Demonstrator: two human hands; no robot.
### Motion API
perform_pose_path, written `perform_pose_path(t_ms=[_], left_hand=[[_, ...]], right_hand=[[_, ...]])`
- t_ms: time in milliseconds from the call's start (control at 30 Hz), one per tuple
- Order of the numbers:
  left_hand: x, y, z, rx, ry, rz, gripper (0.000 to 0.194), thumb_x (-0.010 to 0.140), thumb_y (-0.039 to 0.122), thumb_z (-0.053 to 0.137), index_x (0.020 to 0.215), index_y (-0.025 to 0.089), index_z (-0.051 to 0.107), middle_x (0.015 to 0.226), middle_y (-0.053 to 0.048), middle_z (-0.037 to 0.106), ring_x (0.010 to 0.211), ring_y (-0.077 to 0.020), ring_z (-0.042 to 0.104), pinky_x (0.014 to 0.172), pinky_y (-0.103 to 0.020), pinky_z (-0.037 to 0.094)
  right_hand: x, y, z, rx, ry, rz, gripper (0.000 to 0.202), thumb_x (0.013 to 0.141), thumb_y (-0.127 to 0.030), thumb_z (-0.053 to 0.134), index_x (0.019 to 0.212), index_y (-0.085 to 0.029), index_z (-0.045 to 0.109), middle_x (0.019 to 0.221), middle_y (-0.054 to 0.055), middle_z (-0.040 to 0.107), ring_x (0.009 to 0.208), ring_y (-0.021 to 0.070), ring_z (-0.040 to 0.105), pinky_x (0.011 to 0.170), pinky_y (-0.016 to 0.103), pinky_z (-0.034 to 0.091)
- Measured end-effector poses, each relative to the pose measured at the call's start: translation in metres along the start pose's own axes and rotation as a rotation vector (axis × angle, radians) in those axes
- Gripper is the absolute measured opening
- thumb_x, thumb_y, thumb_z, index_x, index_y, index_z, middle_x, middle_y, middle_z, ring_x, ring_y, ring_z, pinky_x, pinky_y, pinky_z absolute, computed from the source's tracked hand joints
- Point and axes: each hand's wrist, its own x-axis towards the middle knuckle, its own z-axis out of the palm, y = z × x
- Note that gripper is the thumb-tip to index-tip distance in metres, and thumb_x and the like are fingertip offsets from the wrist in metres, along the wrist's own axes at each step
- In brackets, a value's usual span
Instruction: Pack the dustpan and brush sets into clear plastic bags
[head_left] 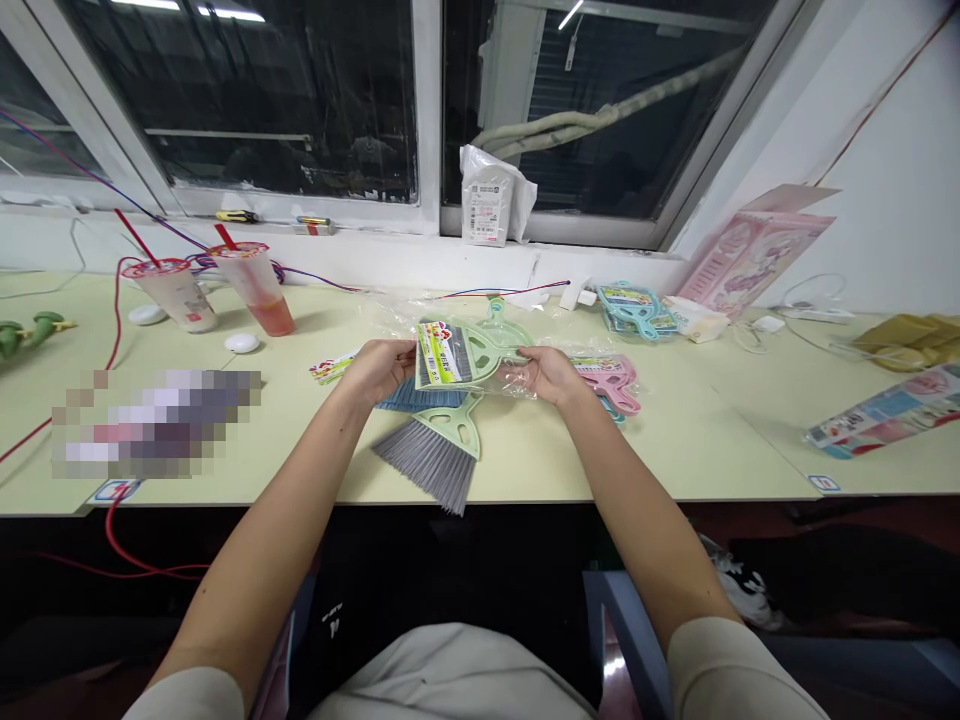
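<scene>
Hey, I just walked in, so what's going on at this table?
A person holds a light green plastic dustpan with a printed label over the pale yellow table, left hand at its wide end, right hand at its handle end. Below lies a gray-bristled brush with a green plastic handle, with blue bristles showing behind it. A pink plastic handle shows right of the right hand.

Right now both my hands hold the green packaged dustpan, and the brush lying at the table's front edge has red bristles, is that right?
Not quite: the head view shows gray bristles, not red, on that brush. Your left hand and right hand do hold the green packaged dustpan.
</scene>
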Motion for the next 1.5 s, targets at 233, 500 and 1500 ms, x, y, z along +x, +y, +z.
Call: perform_pose_path(t_ms=[233, 500, 1500], left_hand=[[-0.003, 0.007, -0.010, 0.030, 0.072, 0.056, 0.005, 0.080, -0.003, 0.071, 0.082, 0.001, 0.073, 0.084, -0.016, 0.076, 0.076, -0.0169, 0.075, 0.083, -0.027, 0.064], [-0.003, 0.003, -0.014, 0.304, 0.080, 0.161, 0.015, 0.069, 0.003, 0.082, 0.078, 0.010, 0.073, 0.073, -0.007, 0.069, 0.061, -0.0146, 0.067, 0.072, -0.032, 0.061], [-0.002, 0.011, -0.007, 0.510, -0.042, 0.166, 0.027, 0.067, 0.016, 0.088, 0.086, 0.013, 0.069, 0.085, -0.009, 0.072, 0.064, -0.0177, 0.069, 0.057, -0.032, 0.059]], right_hand=[[0.000, -0.005, -0.006, -0.065, 0.034, -0.021, 0.023, 0.102, -0.012, 0.039, 0.105, -0.012, 0.062, 0.079, 0.015, 0.077, 0.068, 0.0242, 0.076, 0.069, 0.037, 0.064], [0.005, -0.003, -0.011, -0.118, 0.115, -0.056, 0.020, 0.101, -0.014, 0.042, 0.097, -0.015, 0.062, 0.075, 0.012, 0.076, 0.064, 0.0219, 0.073, 0.058, 0.029, 0.056], [0.007, 0.003, -0.003, -0.079, 0.109, -0.093, 0.020, 0.101, -0.015, 0.042, 0.099, -0.014, 0.062, 0.075, 0.011, 0.075, 0.058, 0.0178, 0.068, 0.051, 0.024, 0.047]])
